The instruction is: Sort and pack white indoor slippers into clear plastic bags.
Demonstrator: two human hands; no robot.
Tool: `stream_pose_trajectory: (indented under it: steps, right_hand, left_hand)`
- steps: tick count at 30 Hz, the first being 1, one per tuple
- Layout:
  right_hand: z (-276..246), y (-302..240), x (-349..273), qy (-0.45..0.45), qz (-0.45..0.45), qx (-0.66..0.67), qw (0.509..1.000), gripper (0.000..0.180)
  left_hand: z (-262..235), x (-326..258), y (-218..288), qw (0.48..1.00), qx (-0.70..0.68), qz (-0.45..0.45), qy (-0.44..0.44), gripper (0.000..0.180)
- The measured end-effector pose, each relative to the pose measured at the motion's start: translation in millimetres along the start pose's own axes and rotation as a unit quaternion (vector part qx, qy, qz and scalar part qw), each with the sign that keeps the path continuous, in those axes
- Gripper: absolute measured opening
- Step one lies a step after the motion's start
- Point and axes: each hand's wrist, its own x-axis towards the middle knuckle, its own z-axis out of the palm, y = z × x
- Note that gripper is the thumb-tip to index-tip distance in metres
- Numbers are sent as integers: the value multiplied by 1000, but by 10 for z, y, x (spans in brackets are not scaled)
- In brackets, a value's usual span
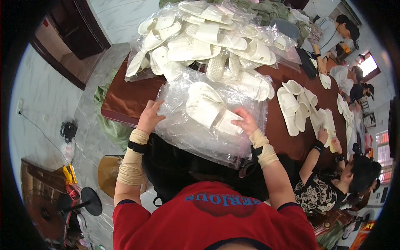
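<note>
Red shirt [200,216] of the wearer nearest, filling the lower edge; both forearms reached up from it, tan wraps [130,166] on each, a dark band at each wrist. Left hand [151,118] lay at the left margin of a clear plastic bag [177,135], fingers curved; could not tell whether they pinched the film or only rested there. Right hand [246,121] grasped the lower right end of a pair of white slippers [206,106], thumb and fingers bent about it. Pair lay slantwise over the middle of the bag's spread, between the two hands; whether inside the film or on top, could not tell. Just beyond, a large heap of white slippers [204,35], many in clear wrapping, covered the far part of a table with a brown covering [129,98]. Loose slippers [287,108] stood to the right, apart from the bag. Farther right, a co-worker in a patterned top [318,196] had both hands at more white slippers. Off to the left, on the floor, a cardboard box [109,177] and a fan [43,214]
</note>
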Motion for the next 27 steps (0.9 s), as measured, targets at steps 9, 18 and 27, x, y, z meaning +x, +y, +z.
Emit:
stream_pose_trajectory:
  steps: [9, 18, 27]
  right_hand:
    - [200, -134, -42, -40, 17, -104, 994, 48]
    - [-862, -717, -1072, 2, 79, -154, 985, 41]
    - [-971, -1339, -1771, 183, -17, -125, 975, 44]
  left_hand:
    - [1070, 502, 180, 974, -123, -92, -164, 64]
    - [1286, 320, -34, 992, 77, 2, -104, 86]
    - [1258, 356, 72, 989, 136, 23, -55, 89]
